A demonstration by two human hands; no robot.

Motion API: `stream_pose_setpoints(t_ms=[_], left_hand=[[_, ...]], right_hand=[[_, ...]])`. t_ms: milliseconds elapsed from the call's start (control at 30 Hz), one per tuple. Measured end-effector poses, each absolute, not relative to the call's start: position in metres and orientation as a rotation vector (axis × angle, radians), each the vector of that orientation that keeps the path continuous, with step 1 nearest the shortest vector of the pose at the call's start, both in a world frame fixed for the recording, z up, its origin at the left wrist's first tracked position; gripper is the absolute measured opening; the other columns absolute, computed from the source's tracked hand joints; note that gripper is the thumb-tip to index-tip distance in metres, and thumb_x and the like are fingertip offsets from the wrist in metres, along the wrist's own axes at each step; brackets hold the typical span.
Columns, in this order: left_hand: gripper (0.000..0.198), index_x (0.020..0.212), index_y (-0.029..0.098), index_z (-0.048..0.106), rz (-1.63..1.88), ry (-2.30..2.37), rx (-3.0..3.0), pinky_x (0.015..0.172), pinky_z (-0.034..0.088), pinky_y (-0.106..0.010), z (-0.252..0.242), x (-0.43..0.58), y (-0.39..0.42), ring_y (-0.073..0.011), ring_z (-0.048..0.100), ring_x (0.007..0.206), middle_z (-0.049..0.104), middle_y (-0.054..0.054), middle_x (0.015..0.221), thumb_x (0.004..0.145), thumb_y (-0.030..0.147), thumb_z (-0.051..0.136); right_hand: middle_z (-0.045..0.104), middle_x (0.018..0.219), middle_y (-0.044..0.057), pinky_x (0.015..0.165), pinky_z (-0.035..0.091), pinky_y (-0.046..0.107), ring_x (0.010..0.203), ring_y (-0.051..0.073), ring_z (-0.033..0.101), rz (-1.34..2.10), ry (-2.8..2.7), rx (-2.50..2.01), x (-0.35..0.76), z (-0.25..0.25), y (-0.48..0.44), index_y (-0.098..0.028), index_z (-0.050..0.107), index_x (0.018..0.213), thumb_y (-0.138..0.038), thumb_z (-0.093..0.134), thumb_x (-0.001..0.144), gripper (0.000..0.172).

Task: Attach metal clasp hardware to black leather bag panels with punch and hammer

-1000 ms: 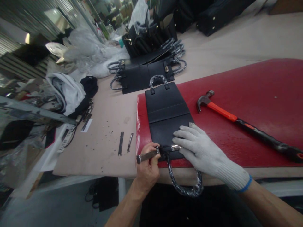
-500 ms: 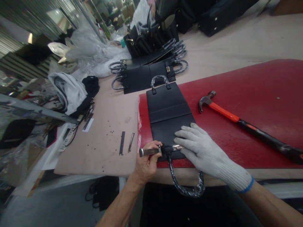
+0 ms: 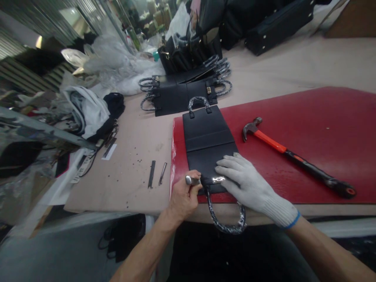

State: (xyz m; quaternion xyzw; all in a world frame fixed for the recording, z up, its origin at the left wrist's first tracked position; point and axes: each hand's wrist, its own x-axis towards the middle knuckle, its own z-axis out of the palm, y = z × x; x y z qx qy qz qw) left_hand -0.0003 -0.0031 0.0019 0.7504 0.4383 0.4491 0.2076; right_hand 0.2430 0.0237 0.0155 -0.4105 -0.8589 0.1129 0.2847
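Observation:
A flat black bag panel (image 3: 207,135) lies on the red mat (image 3: 296,117), with plastic-wrapped handles at both ends. The near handle (image 3: 226,228) hangs over the table's front edge. My bare left hand (image 3: 184,197) is closed around a metal punch (image 3: 192,180) at the panel's near left edge. The punch now shows mostly its round end, and its tip is hidden. My right hand (image 3: 246,182), in a white knit glove, lies flat on the panel with fingers stretched out. Beside its fingertips is a shiny metal clasp (image 3: 218,179).
A claw hammer (image 3: 270,141) with an orange and black handle rests on the mat, right of the panel. Two slim metal tools (image 3: 152,174) and small black bits lie at left. Stacked panels (image 3: 173,98) and black bags (image 3: 190,51) stand behind; clear plastic (image 3: 108,58) is heaped back left.
My left hand has tipped the punch from lying sideways to pointing its round end towards me. The right hand stays flat on the panel. The whole view has shifted slightly.

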Motion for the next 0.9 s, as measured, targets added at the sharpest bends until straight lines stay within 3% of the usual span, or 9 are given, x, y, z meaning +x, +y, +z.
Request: stream_pose_setpoints(t_ms=[133, 267, 367, 467, 567, 700, 800, 900], left_hand=[[0.023, 0.106, 0.020, 0.059, 1.193, 1.220, 2.034, 0.092, 0.059, -0.037, 0.003, -0.001, -0.003, -0.0209, 0.071, 0.103, 0.070, -0.009, 0.109, 0.087, 0.007, 0.055], [0.022, 0.105, 0.020, 0.061, 1.170, 1.245, 2.014, 0.092, 0.059, -0.037, 0.004, 0.000, -0.004, -0.0214, 0.071, 0.103, 0.071, -0.009, 0.108, 0.087, 0.008, 0.056], [0.021, 0.102, 0.020, 0.064, 1.142, 1.260, 1.996, 0.091, 0.059, -0.036, 0.005, 0.001, -0.003, -0.0213, 0.071, 0.098, 0.072, -0.008, 0.106, 0.086, 0.008, 0.058], [0.021, 0.101, 0.020, 0.066, 1.139, 1.246, 1.991, 0.089, 0.060, -0.036, 0.005, 0.001, -0.001, -0.0216, 0.072, 0.095, 0.073, -0.007, 0.102, 0.085, 0.009, 0.060], [0.023, 0.102, 0.020, 0.066, 1.150, 1.226, 1.986, 0.087, 0.060, -0.036, 0.005, -0.001, 0.001, -0.0213, 0.071, 0.093, 0.072, -0.007, 0.100, 0.084, 0.009, 0.060], [0.022, 0.102, 0.020, 0.065, 1.155, 1.199, 1.974, 0.087, 0.058, -0.035, 0.006, -0.002, 0.001, -0.0201, 0.070, 0.090, 0.072, -0.006, 0.099, 0.084, 0.009, 0.059], [0.019, 0.097, 0.020, 0.065, 1.122, 1.212, 1.960, 0.084, 0.057, -0.033, 0.009, -0.001, 0.001, -0.0197, 0.069, 0.087, 0.071, -0.006, 0.095, 0.084, 0.009, 0.058], [0.015, 0.093, 0.020, 0.064, 1.099, 1.236, 1.933, 0.079, 0.056, -0.031, 0.012, 0.000, 0.000, -0.0183, 0.067, 0.081, 0.069, -0.004, 0.089, 0.084, 0.009, 0.058]], right_hand=[[0.066, 0.132, 0.013, 0.112, 0.044, 0.053, 0.125, 0.030, 0.060, 0.143, -2.029, -1.245, 0.263, 0.023, 0.022, -0.017, 0.069, 0.123, -0.027, 0.056, 0.097, 0.031], [0.064, 0.130, 0.024, 0.103, 0.048, 0.056, 0.120, 0.040, 0.060, -0.196, -1.877, -1.781, 0.313, 0.040, 0.022, -0.009, 0.068, 0.122, -0.036, 0.053, 0.096, 0.041], [0.062, 0.127, 0.031, 0.085, 0.051, 0.058, 0.112, 0.047, 0.061, -0.210, -1.866, -2.214, 0.349, 0.046, 0.020, -0.007, 0.064, 0.127, -0.044, 0.051, 0.095, 0.051], [0.064, 0.110, 0.031, 0.068, 0.049, 0.054, 0.095, 0.047, 0.065, -0.129, -1.884, -2.387, 0.364, 0.048, 0.018, -0.011, 0.065, 0.121, -0.044, 0.045, 0.097, 0.046], [0.063, 0.090, 0.025, 0.063, 0.044, 0.051, 0.074, 0.040, 0.065, 0.065, -1.914, -2.308, 0.360, 0.053, 0.019, -0.015, 0.066, 0.107, -0.038, 0.048, 0.093, 0.032], [0.054, 0.062, 0.008, 0.053, 0.039, 0.041, 0.048, 0.024, 0.054, 0.329, -1.805, -2.222, 0.347, 0.068, 0.020, -0.019, 0.061, 0.088, -0.033, 0.049, 0.091, 0.019], [0.047, 0.055, -0.001, 0.047, 0.040, 0.033, 0.044, 0.019, 0.051, 0.524, -1.725, -2.110, 0.330, 0.086, 0.007, -0.023, 0.055, 0.084, -0.039, 0.048, 0.094, 0.020], [0.038, 0.057, -0.009, 0.039, 0.033, 0.025, 0.039, 0.013, 0.040, 1.035, -1.354, -1.785, 0.306, 0.111, -0.017, -0.025, 0.053, 0.094, -0.054, 0.050, 0.093, 0.029]])
